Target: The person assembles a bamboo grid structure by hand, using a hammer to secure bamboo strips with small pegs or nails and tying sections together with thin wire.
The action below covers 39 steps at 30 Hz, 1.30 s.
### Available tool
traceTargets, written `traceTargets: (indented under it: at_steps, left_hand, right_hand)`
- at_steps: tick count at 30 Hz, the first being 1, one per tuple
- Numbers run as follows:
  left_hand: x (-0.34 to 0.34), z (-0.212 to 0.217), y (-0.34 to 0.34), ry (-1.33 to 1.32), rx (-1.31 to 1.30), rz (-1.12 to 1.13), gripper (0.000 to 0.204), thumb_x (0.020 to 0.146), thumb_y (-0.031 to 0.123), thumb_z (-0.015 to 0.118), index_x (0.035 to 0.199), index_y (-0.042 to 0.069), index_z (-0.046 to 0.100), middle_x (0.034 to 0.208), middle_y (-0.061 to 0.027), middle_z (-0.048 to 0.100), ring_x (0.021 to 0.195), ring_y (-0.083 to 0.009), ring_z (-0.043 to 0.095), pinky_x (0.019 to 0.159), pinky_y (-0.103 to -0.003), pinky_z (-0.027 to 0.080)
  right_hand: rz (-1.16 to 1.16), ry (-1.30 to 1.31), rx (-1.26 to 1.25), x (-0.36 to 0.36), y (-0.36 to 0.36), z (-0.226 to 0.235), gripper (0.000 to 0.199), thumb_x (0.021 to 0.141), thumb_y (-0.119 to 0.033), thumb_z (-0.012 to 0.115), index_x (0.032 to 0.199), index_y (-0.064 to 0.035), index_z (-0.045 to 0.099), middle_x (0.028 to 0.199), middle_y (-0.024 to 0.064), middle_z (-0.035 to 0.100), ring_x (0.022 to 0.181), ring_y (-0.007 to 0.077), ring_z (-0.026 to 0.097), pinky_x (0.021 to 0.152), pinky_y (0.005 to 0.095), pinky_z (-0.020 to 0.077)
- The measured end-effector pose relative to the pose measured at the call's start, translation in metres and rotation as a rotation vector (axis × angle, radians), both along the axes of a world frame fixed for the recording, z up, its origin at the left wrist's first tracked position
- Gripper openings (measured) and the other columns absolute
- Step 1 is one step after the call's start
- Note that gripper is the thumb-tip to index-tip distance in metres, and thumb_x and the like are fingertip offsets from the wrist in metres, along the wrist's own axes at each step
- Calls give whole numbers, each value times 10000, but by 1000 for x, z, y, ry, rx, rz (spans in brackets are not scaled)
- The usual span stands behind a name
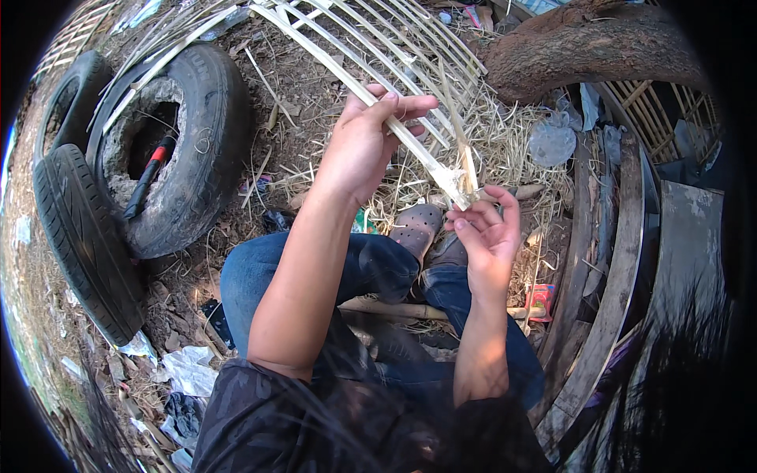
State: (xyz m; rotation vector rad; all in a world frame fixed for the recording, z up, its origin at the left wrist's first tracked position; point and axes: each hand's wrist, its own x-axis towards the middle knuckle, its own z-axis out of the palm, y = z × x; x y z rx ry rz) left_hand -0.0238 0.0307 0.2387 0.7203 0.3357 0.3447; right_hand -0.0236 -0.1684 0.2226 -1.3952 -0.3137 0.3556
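Observation:
A long pale bamboo strip (pixel 426 159) slants from the upper left down toward my right knee. My left hand (pixel 367 142) grips it partway along, thumb on top and some fingers stretched past it. At its lower, frayed end, the curled fingers of my right hand (pixel 490 230) pinch the strip. A second split piece (pixel 468 167) stands against that frayed end. Beyond my hands lies an open lattice of bamboo strips (pixel 378 57), partly hidden by the held strip and my left hand.
Old tyres (pixel 213 118) lie at the left, one holding a red-and-black handled tool (pixel 150 177). A thick log (pixel 591 47) crosses the far right. Weathered planks (pixel 611 315) run along the right side. Shavings and plastic scraps litter the ground around my clogs (pixel 415 229).

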Motion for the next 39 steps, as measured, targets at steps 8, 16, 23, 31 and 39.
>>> traceTargets:
  at_steps: [8,16,23,31,39]
  left_hand:
    - [16,-65,-6,172,-83,52,256,968,110,286,1212,42,248,1088,-261,585,1046,-296,536,906,-445,418]
    - [26,-115,-8,486,189,-46,297,968,212,409,1229,95,328,1016,-120,619,1018,-233,546,852,-432,428]
    - [38,-154,-3,605,416,-85,375,939,324,501,1174,44,415,995,-119,583,919,-211,574,727,-374,502]
    - [50,-182,-6,663,443,-494,362,945,264,401,1235,53,456,998,-116,597,884,-242,593,747,-383,480]
    - [44,-233,-19,730,1836,-354,300,686,58,623,981,107,639,989,-129,568,968,-306,542,822,-429,418]
  right_hand:
    - [150,402,134,0,-1,-38,554,882,-174,562,1333,26,310,1056,168,596,925,199,604,782,328,524]
    - [-23,595,102,25,6,-80,360,888,-152,584,1177,31,472,990,138,617,851,174,622,702,302,552]
    - [-74,602,-27,64,17,-116,283,858,-155,634,1060,24,550,908,95,616,772,157,631,614,257,546]
    - [-97,529,-162,109,21,-152,282,832,-132,663,1021,53,566,881,115,641,713,148,635,563,242,531]
    - [-94,437,-181,132,25,-143,252,831,-139,656,979,52,583,837,111,641,714,160,638,612,259,541]
